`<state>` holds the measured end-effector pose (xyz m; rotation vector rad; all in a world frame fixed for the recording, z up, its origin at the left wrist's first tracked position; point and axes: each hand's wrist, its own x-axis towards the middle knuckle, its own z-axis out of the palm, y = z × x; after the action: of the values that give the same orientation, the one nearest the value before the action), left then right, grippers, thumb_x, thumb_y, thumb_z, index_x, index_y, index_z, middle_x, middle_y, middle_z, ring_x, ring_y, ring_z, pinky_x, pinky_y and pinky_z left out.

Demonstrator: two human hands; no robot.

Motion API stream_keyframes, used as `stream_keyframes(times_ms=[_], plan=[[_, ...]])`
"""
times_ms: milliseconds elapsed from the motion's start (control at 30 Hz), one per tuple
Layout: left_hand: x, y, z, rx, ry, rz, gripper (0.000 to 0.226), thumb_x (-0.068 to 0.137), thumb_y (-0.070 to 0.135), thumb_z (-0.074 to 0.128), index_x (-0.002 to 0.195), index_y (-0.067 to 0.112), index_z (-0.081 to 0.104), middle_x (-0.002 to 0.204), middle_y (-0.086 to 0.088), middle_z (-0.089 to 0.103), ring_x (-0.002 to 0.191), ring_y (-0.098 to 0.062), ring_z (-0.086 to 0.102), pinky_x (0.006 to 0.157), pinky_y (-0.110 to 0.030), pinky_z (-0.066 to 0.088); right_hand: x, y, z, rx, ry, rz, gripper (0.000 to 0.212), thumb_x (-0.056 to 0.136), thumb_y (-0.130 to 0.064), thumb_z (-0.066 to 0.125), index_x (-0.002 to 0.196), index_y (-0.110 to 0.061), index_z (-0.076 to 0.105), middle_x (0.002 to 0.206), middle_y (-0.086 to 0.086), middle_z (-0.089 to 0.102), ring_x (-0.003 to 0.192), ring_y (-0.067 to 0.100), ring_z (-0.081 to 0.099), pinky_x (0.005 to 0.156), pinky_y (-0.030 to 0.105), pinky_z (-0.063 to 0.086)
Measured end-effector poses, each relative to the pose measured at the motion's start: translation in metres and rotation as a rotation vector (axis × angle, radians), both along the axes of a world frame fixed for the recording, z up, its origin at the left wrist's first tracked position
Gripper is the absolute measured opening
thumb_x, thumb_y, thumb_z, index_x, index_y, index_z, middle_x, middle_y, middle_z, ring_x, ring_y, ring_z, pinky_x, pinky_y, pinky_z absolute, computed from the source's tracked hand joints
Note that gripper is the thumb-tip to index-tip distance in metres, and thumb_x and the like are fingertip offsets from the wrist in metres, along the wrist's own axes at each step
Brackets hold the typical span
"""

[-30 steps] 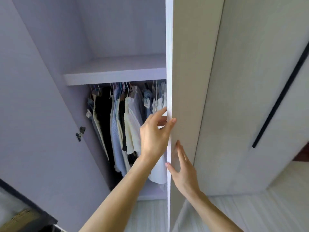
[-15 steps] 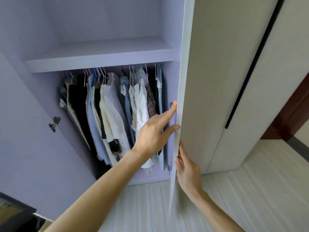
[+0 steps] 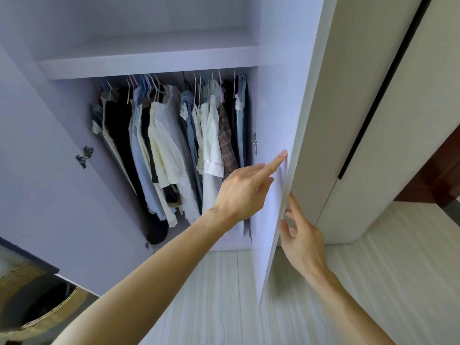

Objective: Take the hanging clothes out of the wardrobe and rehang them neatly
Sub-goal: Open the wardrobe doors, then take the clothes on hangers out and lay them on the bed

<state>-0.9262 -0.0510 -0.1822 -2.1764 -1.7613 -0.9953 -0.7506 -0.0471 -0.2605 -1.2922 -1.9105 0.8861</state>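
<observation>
Open wardrobe (image 3: pixel 273 108), clothes (image 3: pixel 174 150) hanging inside, shelf (image 3: pixel 149 63) above

The wardrobe door (image 3: pixel 271 108) and shelf (image 3: pixel 149 64) are smooth, matt laminate board. The clothes (image 3: pixel 171 150) are soft cloth, some crinkled, one a checked weave, on thin hangers (image 3: pixel 149 85), wire or plastic, hard to tell. The hinge (image 3: pixel 84 156) is dull metal. The basket (image 3: pixel 37 318) is rough woven wicker. The floor (image 3: pixel 211 295) is pale, matt wood-grain planking.
</observation>
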Motion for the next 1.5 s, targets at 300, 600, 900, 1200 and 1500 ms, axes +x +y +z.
stream_keyframes(times_ms=[300,600,900,1200,1500], plan=[[-0.073,-0.049,-0.087,-0.656,-0.034,0.515,0.046,0.1,0.031,0.045,0.146,0.033,0.045,0.151,0.006,0.045,0.143,-0.017,0.032,0.116,-0.041,0.029,-0.016,-0.012,-0.011,0.455,-0.134,0.085,0.026,0.09,-0.016,0.061,0.116,-0.016,0.065,0.111,-0.004,0.065,0.1,0.019,0.063,0.079,0.023,0.047],[-0.167,-0.085,-0.137,-0.898,-0.078,0.689,0.053,0.097,0.037,0.046,0.149,0.036,0.038,0.151,0.007,0.042,0.144,-0.018,0.029,0.117,-0.042,0.027,-0.114,0.021,-0.042,0.241,-0.591,0.325,0.035,0.097,-0.032,0.054,0.13,-0.027,0.061,0.14,-0.01,0.056,0.144,0.019,0.033,0.099,0.036,0.047],[-0.302,-0.018,-0.105,-0.703,0.006,0.681,0.052,0.098,0.04,0.045,0.15,0.035,0.037,0.159,-0.001,0.031,0.15,-0.022,0.018,0.12,-0.048,0.019,-0.22,0.099,-0.014,0.195,-0.626,0.253,0.045,0.1,-0.038,0.048,0.144,-0.028,0.048,0.152,-0.006,0.044,0.149,0.019,0.022,0.114,0.031,0.029],[-0.392,0.119,0.02,-0.034,0.202,0.576,0.07,0.097,0.042,0.052,0.158,0.031,0.019,0.167,-0.011,0.003,0.154,-0.03,0.002,0.12,-0.058,0.009,-0.294,0.202,0.049,0.175,-0.533,0.029,0.051,0.096,-0.037,0.054,0.144,-0.021,0.046,0.152,0.0,0.041,0.14,0.027,0.034,0.107,0.042,0.038],[-0.45,0.228,0.076,0.148,0.311,0.619,0.068,0.101,0.055,0.032,0.159,0.033,0.004,0.167,-0.007,-0.002,0.154,-0.028,-0.004,0.12,-0.063,-0.001,-0.346,0.322,0.059,0.043,-0.429,-0.013,0.067,0.098,-0.037,0.053,0.155,-0.017,0.024,0.159,0.009,0.028,0.142,0.033,0.034,0.114,0.045,0.033]])
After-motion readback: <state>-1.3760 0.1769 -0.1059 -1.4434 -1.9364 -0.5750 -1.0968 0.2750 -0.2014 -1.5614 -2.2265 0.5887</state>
